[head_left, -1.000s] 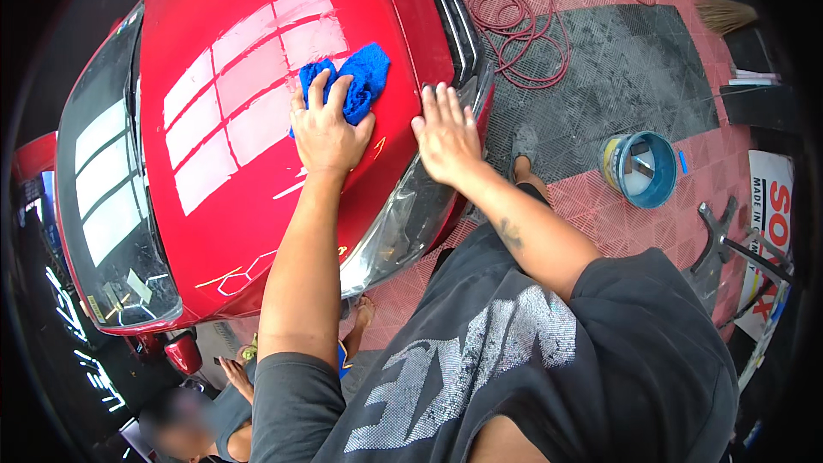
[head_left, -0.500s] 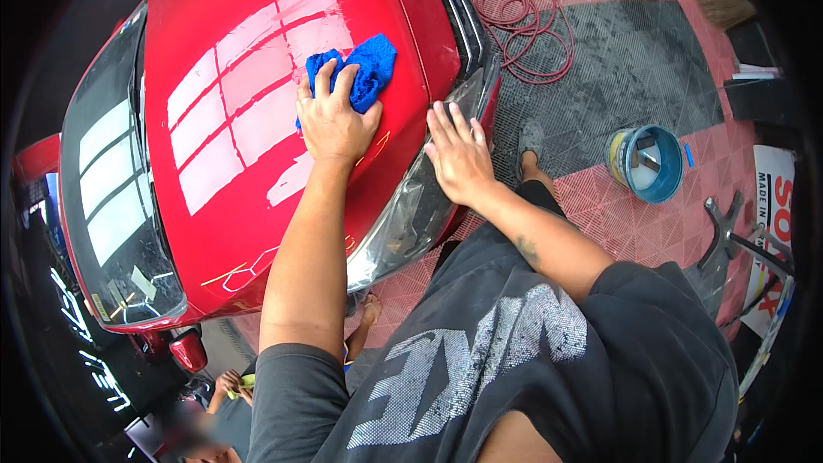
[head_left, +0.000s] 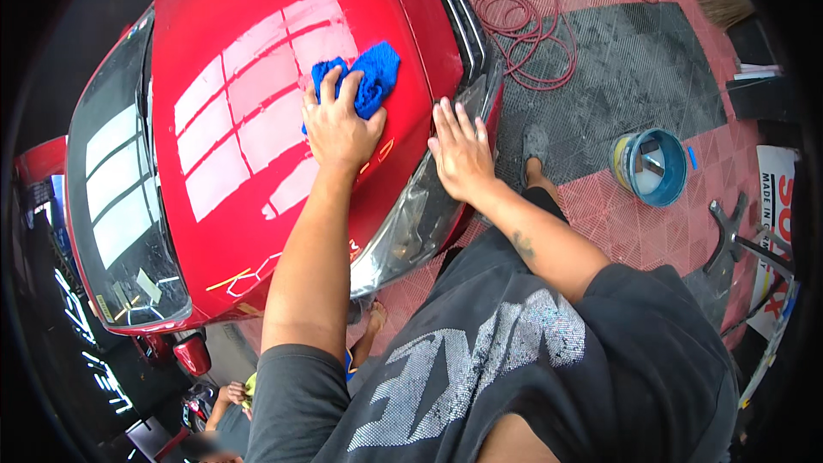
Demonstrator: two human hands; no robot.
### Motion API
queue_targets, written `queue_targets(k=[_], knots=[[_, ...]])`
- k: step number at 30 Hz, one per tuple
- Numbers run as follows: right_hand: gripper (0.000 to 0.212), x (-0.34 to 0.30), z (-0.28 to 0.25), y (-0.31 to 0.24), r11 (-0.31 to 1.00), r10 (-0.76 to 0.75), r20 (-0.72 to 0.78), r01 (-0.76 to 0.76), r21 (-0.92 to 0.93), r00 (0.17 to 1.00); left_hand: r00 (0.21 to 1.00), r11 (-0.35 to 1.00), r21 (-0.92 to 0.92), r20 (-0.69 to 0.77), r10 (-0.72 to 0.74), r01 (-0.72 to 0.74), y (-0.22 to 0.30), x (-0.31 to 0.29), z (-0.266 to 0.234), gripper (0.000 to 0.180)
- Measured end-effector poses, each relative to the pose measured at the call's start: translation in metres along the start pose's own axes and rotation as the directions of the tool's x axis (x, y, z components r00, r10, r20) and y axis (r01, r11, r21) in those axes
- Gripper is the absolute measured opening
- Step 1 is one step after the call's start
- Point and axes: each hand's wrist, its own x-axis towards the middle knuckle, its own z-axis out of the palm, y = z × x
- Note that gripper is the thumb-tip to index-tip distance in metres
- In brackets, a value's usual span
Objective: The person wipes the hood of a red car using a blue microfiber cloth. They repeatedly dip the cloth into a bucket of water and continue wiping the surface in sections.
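My left hand (head_left: 341, 127) presses a bunched blue cloth (head_left: 375, 77) onto the glossy red car hood (head_left: 283, 167), its fingers curled over the near part of the cloth. Bright window-like reflections cover the paint around it. My right hand (head_left: 463, 153) lies flat at the hood's front edge, beside the clear headlight (head_left: 411, 214), with nothing visible in it. Its fingers are stretched out and point toward the grille (head_left: 459, 17).
A blue bucket (head_left: 673, 184) with blocks and liquid inside stands on the red tiled floor to the right. Beyond it is a metal stand (head_left: 727, 236). A coiled red hose (head_left: 549, 77) lies ahead. Another person (head_left: 227, 416) is at lower left.
The view has shifted a little, so the car appears slightly further right. Both hands keep nearly the same places on it, and the left still holds the cloth.
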Motion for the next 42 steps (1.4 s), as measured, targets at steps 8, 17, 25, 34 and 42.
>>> queue_targets(k=[8,17,25,34,42], knots=[[0.063,0.04,-0.023,0.018,0.986,0.15,0.047,-0.153,0.07,0.988,0.999,0.999,0.0,0.025,-0.042,0.042,0.002,0.001,-0.001,0.062],[0.067,0.042,-0.009,0.014,0.969,0.185,0.05,-0.191,0.155,0.981,0.999,0.999,0.009,0.026,-0.038,0.038,0.004,0.0,-0.001,0.059],[0.066,0.071,-0.025,0.043,0.963,0.234,0.067,-0.241,0.123,0.97,0.999,0.999,0.014,0.017,-0.045,0.045,0.002,0.0,0.002,0.06],[0.068,-0.027,-0.013,0.0,0.984,-0.163,0.077,0.168,-0.053,0.984,0.999,0.999,0.019,0.016,-0.036,0.036,0.0,-0.002,0.001,0.061],[0.066,-0.018,-0.021,0.012,0.941,-0.255,0.106,0.271,-0.201,0.961,0.999,0.999,0.007,0.015,-0.035,0.035,0.0,0.001,0.0,0.062]])
